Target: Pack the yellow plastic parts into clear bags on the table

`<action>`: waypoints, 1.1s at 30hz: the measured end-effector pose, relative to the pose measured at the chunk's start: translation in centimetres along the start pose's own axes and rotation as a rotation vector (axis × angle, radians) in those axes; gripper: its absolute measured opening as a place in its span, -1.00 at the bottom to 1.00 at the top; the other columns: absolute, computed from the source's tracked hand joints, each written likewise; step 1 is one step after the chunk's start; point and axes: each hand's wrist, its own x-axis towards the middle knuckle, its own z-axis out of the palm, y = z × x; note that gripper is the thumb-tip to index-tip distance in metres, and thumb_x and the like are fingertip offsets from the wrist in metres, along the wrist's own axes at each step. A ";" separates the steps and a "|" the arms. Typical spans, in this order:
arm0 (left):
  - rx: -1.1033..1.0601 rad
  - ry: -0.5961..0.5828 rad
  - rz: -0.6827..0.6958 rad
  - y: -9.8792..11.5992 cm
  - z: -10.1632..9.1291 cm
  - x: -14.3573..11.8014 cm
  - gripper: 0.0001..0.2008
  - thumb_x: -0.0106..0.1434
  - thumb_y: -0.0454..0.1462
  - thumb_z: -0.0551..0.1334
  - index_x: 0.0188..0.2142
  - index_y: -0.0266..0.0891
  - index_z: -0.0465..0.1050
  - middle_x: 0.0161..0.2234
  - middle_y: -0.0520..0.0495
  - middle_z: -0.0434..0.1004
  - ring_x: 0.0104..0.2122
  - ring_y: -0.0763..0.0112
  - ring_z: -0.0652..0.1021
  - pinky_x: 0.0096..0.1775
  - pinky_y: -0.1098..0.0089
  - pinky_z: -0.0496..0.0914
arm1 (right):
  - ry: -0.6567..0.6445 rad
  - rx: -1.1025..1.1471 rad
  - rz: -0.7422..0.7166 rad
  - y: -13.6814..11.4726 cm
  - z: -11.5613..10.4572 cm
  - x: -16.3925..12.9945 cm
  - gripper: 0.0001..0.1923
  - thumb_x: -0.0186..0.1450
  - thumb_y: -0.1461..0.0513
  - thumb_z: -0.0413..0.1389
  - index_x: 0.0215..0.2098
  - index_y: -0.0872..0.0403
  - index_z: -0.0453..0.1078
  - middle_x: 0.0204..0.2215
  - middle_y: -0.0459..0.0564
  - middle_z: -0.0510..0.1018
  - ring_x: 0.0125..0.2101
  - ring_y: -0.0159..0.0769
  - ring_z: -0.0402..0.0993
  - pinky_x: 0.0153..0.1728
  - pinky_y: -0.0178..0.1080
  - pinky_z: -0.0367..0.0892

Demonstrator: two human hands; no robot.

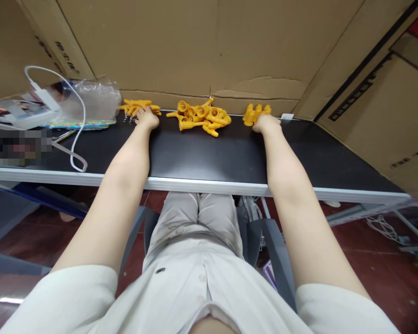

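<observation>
My left hand point(147, 118) reaches to the back of the table, with its fingers apart and touching a small pile of yellow plastic pieces point(134, 104). Thin metal springs point(128, 118) lie by that pile. At the right, my right hand point(267, 122) is against a group of yellow pieces point(252, 114) standing upright close together. Most of its fingers are hidden behind the hand itself, so its grip does not show. Between my hands lies a loose heap of yellow hollow, cone-ended parts point(200, 115), some with round open ends facing me.
Clear plastic bags point(94, 99) and a white cable point(83, 111) with a white adapter point(48, 98) occupy the left end of the black table point(209, 157). Cardboard walls point(209, 46) stand along the back and right. A small white object point(287, 116) sits at the back right.
</observation>
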 end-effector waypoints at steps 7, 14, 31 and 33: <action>-0.118 0.071 0.057 -1.4 0.3 1.4 -0.13 0.13 0.36 0.35 0.17 -0.22 0.53 0.38 -0.39 0.49 0.47 -0.27 0.36 0.38 0.02 0.23 | -0.074 -0.002 -0.147 -6.9 -3.3 -3.2 -0.56 0.57 0.24 0.09 0.29 0.32 0.54 0.25 0.48 0.60 0.29 0.26 0.55 0.31 0.18 0.42; -0.096 0.105 0.031 -1.0 0.0 1.4 -0.37 0.39 0.31 0.22 -0.01 -0.20 0.49 0.32 -0.31 0.50 0.39 -0.21 0.41 0.37 -0.03 0.22 | -0.069 0.021 -0.381 -8.3 -1.9 -3.9 -0.50 0.62 0.24 -0.17 0.24 0.22 0.56 0.28 0.40 0.59 0.26 0.18 0.56 0.28 0.13 0.41; -0.029 0.042 -0.016 -0.2 -0.4 0.2 -0.36 0.34 0.26 0.17 -0.01 -0.20 0.62 0.41 -0.49 0.47 0.63 -0.34 -0.09 0.26 -0.38 0.01 | 0.076 0.019 -0.488 -7.9 -0.7 -2.7 -0.55 0.61 0.15 -0.06 0.16 0.26 0.55 0.18 0.44 0.59 0.15 0.23 0.54 0.20 0.14 0.38; -0.030 0.084 0.054 0.6 -0.6 0.1 -0.47 0.45 0.19 0.16 -0.17 -0.22 0.55 0.21 -0.48 0.63 0.63 -0.18 -0.07 0.25 -0.30 0.00 | 0.125 0.026 -0.475 -7.8 -1.0 -2.7 -0.54 0.60 0.17 -0.10 0.18 0.26 0.53 0.19 0.45 0.57 0.19 0.26 0.51 0.22 0.18 0.37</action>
